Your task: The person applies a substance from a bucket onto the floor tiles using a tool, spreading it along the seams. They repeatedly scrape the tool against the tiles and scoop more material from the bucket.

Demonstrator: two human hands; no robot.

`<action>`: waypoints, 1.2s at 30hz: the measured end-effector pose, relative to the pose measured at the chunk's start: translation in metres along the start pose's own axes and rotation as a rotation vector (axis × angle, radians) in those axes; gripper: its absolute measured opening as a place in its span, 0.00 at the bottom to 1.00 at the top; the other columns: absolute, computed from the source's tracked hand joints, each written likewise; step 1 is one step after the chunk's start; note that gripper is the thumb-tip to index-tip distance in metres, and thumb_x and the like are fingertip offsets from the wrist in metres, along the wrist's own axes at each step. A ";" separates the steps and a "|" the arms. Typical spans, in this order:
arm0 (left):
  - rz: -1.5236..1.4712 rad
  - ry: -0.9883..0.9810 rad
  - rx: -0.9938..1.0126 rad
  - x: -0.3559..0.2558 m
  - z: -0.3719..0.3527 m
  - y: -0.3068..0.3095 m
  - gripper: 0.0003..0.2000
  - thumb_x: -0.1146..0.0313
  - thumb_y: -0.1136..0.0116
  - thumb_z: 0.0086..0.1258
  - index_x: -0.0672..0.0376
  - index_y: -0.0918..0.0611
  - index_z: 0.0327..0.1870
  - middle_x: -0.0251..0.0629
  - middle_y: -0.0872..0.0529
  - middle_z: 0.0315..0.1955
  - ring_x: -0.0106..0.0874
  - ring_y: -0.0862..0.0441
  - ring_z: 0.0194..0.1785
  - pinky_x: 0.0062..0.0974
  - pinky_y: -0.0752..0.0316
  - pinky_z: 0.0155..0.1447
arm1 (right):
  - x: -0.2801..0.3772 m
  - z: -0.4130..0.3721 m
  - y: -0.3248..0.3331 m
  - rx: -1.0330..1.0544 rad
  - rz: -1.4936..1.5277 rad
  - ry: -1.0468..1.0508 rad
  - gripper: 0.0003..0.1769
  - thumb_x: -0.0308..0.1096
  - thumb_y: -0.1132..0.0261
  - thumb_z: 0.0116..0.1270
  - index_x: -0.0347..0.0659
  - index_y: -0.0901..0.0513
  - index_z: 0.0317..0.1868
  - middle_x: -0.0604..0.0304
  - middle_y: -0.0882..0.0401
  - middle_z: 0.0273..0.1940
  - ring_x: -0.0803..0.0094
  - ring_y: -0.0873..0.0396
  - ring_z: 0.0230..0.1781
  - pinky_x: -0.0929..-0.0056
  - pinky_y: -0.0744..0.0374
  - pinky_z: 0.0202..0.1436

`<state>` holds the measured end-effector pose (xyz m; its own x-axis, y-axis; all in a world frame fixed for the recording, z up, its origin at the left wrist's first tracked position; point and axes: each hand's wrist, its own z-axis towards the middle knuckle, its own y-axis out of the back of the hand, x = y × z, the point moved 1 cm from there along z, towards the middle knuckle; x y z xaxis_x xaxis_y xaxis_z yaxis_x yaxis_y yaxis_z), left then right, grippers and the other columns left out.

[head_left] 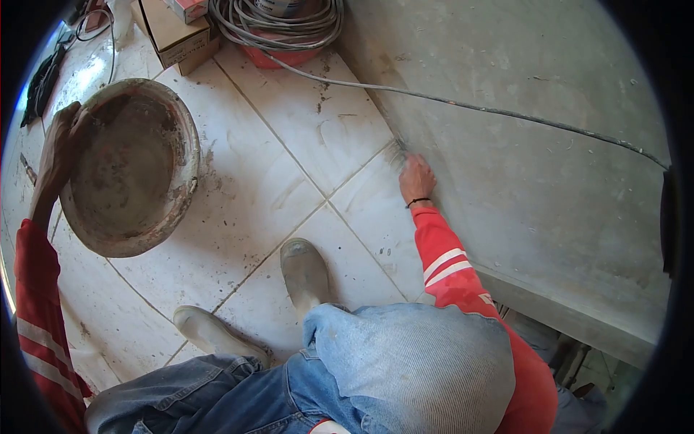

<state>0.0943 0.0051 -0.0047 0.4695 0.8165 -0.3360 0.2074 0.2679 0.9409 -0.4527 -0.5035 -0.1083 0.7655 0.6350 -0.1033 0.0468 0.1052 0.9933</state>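
Note:
A round, dirty basin is tilted up above the tiles at the left, its inside coated with greyish residue. My left hand grips its left rim, with the fingers wrapped over the edge. Near the foot of the grey wall, my right hand is closed low over the floor tiles. Whatever its fingers hold is too small or hidden to make out. A dark smudge lies on the floor just beyond the fingertips.
A grey cable runs across the plastered wall from a coil over a red tub. Cardboard boxes stand beside it. My boots are on the tiles.

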 end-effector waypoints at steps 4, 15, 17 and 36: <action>0.016 -0.005 -0.020 -0.002 -0.004 0.000 0.34 0.46 0.48 0.82 0.70 0.27 0.74 0.57 0.23 0.69 0.44 0.25 0.73 0.36 0.34 0.78 | 0.008 -0.032 0.014 0.205 0.101 0.093 0.17 0.31 0.38 0.71 0.48 0.14 0.58 0.54 0.16 0.56 0.43 0.15 0.52 0.43 0.18 0.54; 0.054 -0.051 -0.050 -0.015 -0.007 0.006 0.32 0.46 0.48 0.82 0.68 0.23 0.71 0.56 0.20 0.67 0.45 0.22 0.70 0.37 0.31 0.75 | 0.004 0.009 -0.007 0.028 0.083 0.088 0.16 0.32 0.40 0.71 0.49 0.14 0.57 0.52 0.15 0.53 0.43 0.15 0.49 0.44 0.17 0.51; 0.059 -0.029 -0.009 -0.031 -0.013 0.010 0.34 0.46 0.48 0.82 0.70 0.27 0.73 0.59 0.22 0.68 0.45 0.25 0.72 0.37 0.33 0.76 | 0.023 -0.020 0.011 0.159 0.142 0.205 0.17 0.32 0.42 0.71 0.50 0.14 0.57 0.54 0.14 0.52 0.44 0.14 0.47 0.44 0.16 0.50; 0.113 -0.140 -0.106 -0.051 -0.031 0.008 0.31 0.47 0.47 0.81 0.69 0.22 0.69 0.58 0.17 0.63 0.49 0.20 0.67 0.40 0.30 0.72 | -0.030 0.010 0.047 0.365 0.277 0.860 0.29 0.16 0.45 0.56 0.46 0.11 0.54 0.53 0.11 0.55 0.51 0.15 0.57 0.56 0.19 0.64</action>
<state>0.0455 -0.0178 0.0216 0.6009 0.7674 -0.2236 0.0585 0.2368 0.9698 -0.4676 -0.5253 -0.0579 0.0560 0.9587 0.2788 0.2424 -0.2840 0.9277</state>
